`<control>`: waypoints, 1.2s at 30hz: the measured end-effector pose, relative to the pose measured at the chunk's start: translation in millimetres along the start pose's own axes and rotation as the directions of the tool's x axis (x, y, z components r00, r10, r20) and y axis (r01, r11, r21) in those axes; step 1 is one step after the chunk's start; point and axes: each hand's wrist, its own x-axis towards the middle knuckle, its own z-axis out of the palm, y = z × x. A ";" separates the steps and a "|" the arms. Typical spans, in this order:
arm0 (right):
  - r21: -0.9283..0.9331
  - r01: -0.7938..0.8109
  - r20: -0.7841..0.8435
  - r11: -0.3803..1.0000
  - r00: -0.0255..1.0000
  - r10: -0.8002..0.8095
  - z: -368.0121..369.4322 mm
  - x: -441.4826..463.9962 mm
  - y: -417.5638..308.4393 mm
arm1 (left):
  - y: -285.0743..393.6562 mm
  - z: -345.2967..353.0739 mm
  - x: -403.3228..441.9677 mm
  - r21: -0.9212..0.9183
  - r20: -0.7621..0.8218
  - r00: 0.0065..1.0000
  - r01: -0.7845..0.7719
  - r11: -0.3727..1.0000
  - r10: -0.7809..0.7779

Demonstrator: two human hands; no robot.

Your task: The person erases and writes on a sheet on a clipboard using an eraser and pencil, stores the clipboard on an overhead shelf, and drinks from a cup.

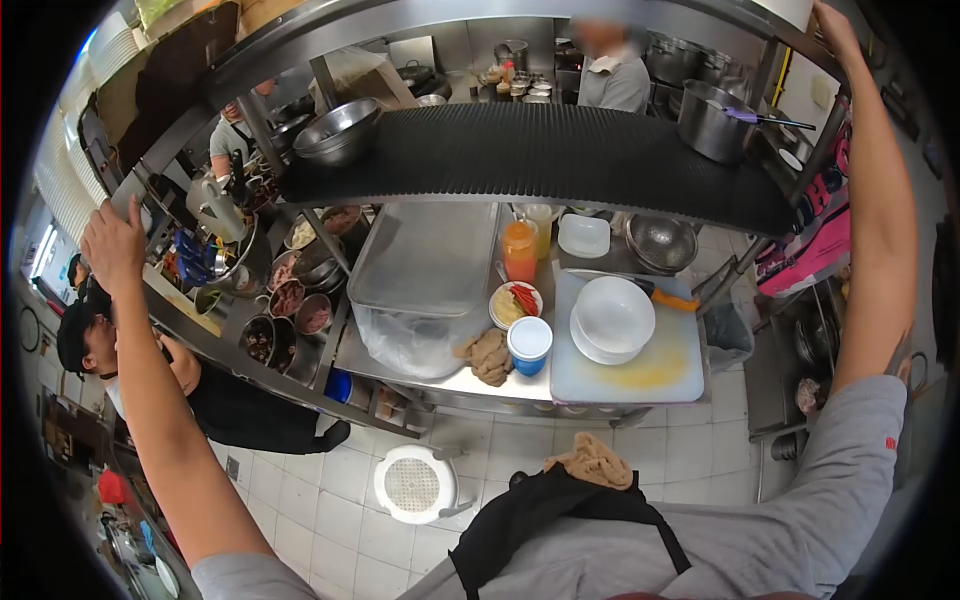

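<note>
Both my arms are raised and spread wide at the upper shelf's height. My left hand is up at the far left, thumb out and fingers apart, with nothing visible in it. Behind it lies the end of the steel shelving. My right hand reaches to the top right corner, beside a pale rounded object on the top shelf. The frame edge cuts off part of that hand, so its grip is unclear.
A black ribbed shelf carries metal bowls and a pot. Below are white bowls on a cutting board, a knife and a blue tub. A person stands left; a white stool is below.
</note>
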 end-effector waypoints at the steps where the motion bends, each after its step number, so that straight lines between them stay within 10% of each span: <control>1: 0.048 -0.046 0.025 0.998 0.999 0.044 -1.8 -0.5 -2.3 | 1.6 -0.4 1.2 0.006 0.014 1.000 0.017 1.000 -0.017; 4: 0.635 -0.350 0.154 0.689 0.931 0.331 -12.9 -15.6 -20.6 | 1.9 5.2 0.8 0.025 -0.015 0.999 0.037 0.999 -0.037; 7: 0.599 -0.359 0.154 0.716 0.929 0.337 -24.8 -26.9 -31.2 | 3.2 2.5 1.8 0.037 -0.018 0.998 0.052 0.998 -0.052; 8: 0.192 -0.175 0.068 0.966 0.984 0.164 -29.6 -31.6 -29.7 | 2.2 5.4 1.4 0.028 -0.036 0.998 0.053 0.998 -0.052; 10: -0.647 0.273 0.171 0.712 0.962 -0.214 -44.8 -41.8 -45.7 | 1.5 13.0 1.4 0.023 -0.065 0.997 0.048 0.999 -0.046; 16: -0.586 0.276 0.071 0.762 0.954 -0.291 -21.0 -18.6 -15.4 | -4.0 17.3 0.9 0.038 -0.088 0.995 0.038 0.999 -0.034; 19: 0.398 -0.041 0.084 0.916 0.996 0.009 36.1 21.9 85.1 | -2.7 13.5 -0.4 0.045 -0.070 0.997 0.041 0.998 -0.038; 22: -0.066 0.363 -0.128 0.929 0.921 -0.369 40.1 14.4 89.0 | 0.0 9.1 0.2 0.067 -0.070 0.997 0.047 0.997 -0.042; 28: 0.162 0.197 -0.091 0.967 0.979 -0.184 38.0 12.2 81.8 | 3.3 3.8 -0.5 0.076 -0.069 0.996 0.060 0.995 -0.054; 31: 0.343 -0.155 0.134 0.927 0.984 0.115 17.6 4.3 59.0 | -0.5 10.9 -0.4 0.065 -0.097 0.994 0.053 0.996 -0.047; 36: 0.036 0.328 -0.292 0.944 0.907 -0.304 8.0 -20.7 29.0 | -2.4 12.1 -0.2 0.063 -0.078 0.996 0.048 0.997 -0.043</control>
